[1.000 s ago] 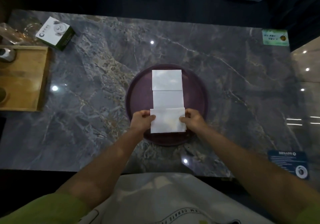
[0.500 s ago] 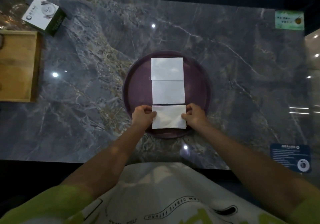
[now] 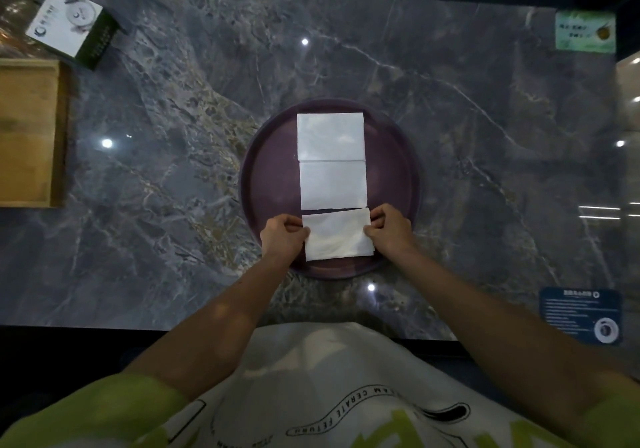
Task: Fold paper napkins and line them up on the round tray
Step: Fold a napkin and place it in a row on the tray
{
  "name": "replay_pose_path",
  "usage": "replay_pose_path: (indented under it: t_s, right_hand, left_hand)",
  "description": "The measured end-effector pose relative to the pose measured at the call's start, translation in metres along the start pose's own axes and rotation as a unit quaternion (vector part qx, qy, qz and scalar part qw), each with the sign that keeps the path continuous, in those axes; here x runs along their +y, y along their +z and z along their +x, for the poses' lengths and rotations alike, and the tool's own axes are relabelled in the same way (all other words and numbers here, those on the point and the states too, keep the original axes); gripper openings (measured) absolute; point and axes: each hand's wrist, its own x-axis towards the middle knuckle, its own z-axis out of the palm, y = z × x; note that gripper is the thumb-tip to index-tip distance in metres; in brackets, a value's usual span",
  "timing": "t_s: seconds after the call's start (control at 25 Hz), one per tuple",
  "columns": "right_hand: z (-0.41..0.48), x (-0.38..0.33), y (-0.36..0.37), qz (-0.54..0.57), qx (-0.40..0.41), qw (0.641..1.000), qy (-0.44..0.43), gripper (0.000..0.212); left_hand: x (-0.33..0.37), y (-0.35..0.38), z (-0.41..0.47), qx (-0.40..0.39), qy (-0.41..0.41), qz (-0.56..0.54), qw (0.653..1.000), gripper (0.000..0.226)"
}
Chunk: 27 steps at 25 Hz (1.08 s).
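Note:
A round dark purple tray (image 3: 266, 170) sits mid-table. On it lie two folded white napkins in a column, the far napkin (image 3: 330, 136) and the middle napkin (image 3: 333, 185), edges touching. A third folded napkin (image 3: 337, 234) lies just below them at the tray's near side, slightly skewed. My left hand (image 3: 282, 236) pinches its left edge and my right hand (image 3: 389, 227) pinches its right edge.
A white and dark green tissue box (image 3: 74, 25) stands at the far left, beside a wooden tray (image 3: 31, 132). A green card (image 3: 585, 32) lies far right and a blue card (image 3: 581, 314) near right on the grey marble table (image 3: 156, 188).
The third napkin went from overlapping the middle napkin to lying just below it on the tray. Both hands stayed on its side edges. The camera tilted down.

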Motion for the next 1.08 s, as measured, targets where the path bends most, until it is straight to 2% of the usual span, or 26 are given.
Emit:
replay_pose_path:
  t_s: [0.48, 1.08]
  right_hand:
    - [0.0016, -0.0003, -0.0009, -0.013, -0.002, 1.000, -0.001, 0.016]
    - [0.0000, 0.0065, -0.0027, -0.020, -0.009, 1.000, -0.012, 0.021]
  left_hand:
    - [0.0022, 0.0033, 0.0010, 0.039, 0.019, -0.009, 0.999, 0.011]
    - [0.0069, 0.0017, -0.0024, 0.044, 0.019, -0.010, 0.999, 0.010]
